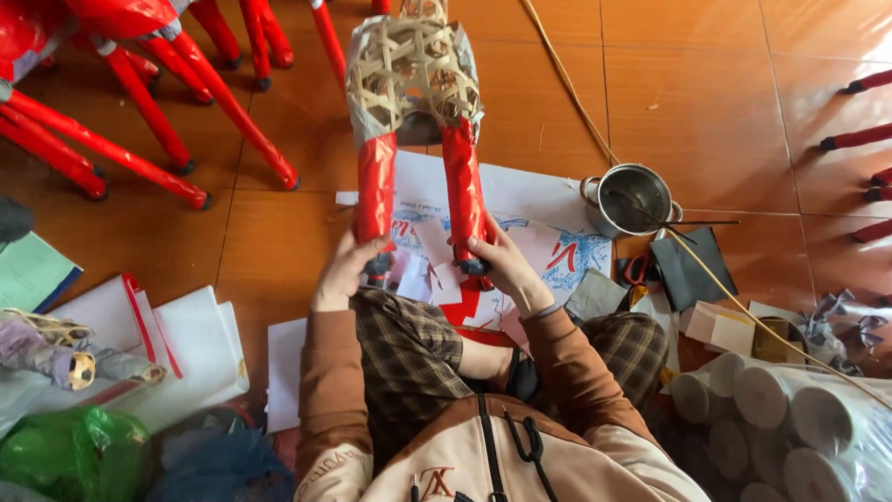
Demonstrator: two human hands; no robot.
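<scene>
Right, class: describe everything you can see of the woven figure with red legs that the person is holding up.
The woven figure has a body of pale bamboo-like strips laced in an open lattice, partly covered with grey paper. Two legs wrapped in shiny red paper hang from it, each ending in a dark tip. It is held above the tiled floor and some printed sheets. The left hand grips the lower end of one leg, the right hand the other. Its top runs out of view.
</scene>
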